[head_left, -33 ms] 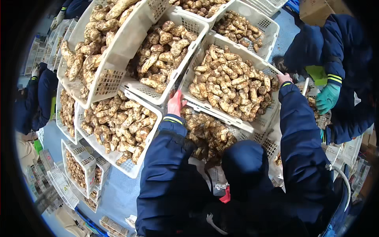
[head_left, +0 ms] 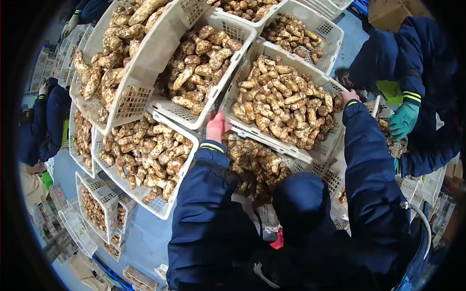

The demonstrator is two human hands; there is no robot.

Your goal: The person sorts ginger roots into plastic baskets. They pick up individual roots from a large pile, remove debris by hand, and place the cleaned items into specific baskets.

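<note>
A white plastic crate (head_left: 291,154) full of brown-and-cream mushrooms (head_left: 286,104) sits in front of me, raised above another crate. My left hand (head_left: 216,127) is closed at its near left corner, fingertips partly hidden by the rim. At the right end, my right hand (head_left: 348,96) grips the edge, most of its fingers out of sight. Below and nearer to me, more mushrooms (head_left: 257,165) lie in a lower crate, partly covered by the upper one and my dark blue sleeves.
Mushroom-filled crates (head_left: 167,206) crowd the left, one tilted crate (head_left: 127,114) overlapping others. A co-worker in dark blue bends close on the right, a green-gloved hand (head_left: 403,122) at another crate. Further crates (head_left: 99,206) stand on the blue floor (head_left: 148,237). A cardboard box (head_left: 391,14) is at the far right.
</note>
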